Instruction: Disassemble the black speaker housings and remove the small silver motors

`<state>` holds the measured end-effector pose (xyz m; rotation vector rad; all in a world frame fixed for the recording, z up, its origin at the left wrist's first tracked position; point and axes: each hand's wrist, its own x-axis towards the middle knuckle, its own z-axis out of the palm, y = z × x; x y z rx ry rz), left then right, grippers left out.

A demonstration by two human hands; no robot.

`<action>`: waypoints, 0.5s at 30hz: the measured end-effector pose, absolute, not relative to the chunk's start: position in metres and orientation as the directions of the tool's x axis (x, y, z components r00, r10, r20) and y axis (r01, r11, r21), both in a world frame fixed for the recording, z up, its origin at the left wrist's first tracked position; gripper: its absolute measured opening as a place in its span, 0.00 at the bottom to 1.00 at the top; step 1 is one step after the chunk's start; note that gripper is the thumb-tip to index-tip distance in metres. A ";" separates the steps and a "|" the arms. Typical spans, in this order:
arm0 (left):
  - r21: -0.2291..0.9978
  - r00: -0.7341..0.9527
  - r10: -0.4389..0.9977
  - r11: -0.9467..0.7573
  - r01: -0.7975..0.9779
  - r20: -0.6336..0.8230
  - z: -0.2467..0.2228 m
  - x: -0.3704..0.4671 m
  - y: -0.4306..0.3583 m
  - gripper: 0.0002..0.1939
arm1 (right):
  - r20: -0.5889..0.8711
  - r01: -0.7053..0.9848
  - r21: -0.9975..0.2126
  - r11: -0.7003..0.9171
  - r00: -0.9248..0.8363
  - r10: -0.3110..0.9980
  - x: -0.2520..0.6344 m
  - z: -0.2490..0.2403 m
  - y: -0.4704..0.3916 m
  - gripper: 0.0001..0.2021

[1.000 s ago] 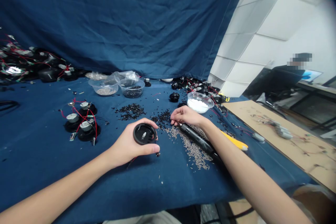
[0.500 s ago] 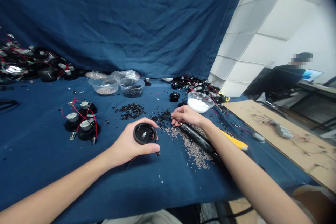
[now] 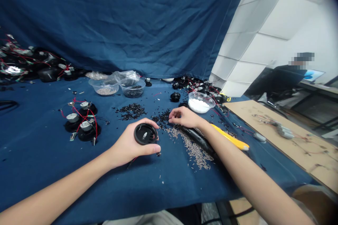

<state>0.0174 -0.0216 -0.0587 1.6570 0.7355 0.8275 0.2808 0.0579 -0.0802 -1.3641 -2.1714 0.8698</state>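
My left hand (image 3: 132,140) is wrapped round a black round plastic housing (image 3: 145,134), its hollow side facing up. A red wire and a small part hang below it. My right hand (image 3: 185,116) is at the edge of a heap of small black pieces (image 3: 161,116), thumb and fingertips pinched together. What the fingertips hold, if anything, is too small to make out. Beneath that hand and wrist lies a black electric screwdriver (image 3: 198,137), its front end hidden by the hand. Loose silver screws (image 3: 196,153) are spread around it.
Motor assemblies with red wires (image 3: 86,125) stand at left. Behind are tubs of screws (image 3: 105,89) and black pieces (image 3: 133,91), and a bowl of white pieces (image 3: 200,104). A yellow-handled tool (image 3: 232,139) lies at right. Beyond the cardboard (image 3: 245,112) a person (image 3: 280,77) sits.
My right hand has shifted slightly left and up towards the black pieces, and the screwdriver's front end is now covered. My left hand holds the housing in the same place.
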 end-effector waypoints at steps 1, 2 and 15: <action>0.974 0.564 0.812 -0.218 0.054 0.150 -0.058 0.018 -0.022 0.23 | 0.034 0.656 -0.672 0.343 -0.436 0.899 0.279 -0.080 0.058 0.06; 0.974 0.560 0.815 -0.218 0.056 0.150 -0.058 0.018 -0.022 0.23 | 0.035 0.673 -0.645 0.363 -0.448 0.893 0.277 -0.080 0.057 0.04; 0.974 0.557 0.817 -0.220 0.063 0.148 -0.060 0.017 -0.021 0.23 | 0.059 0.652 -0.658 0.378 -0.455 0.888 0.256 -0.086 0.060 0.06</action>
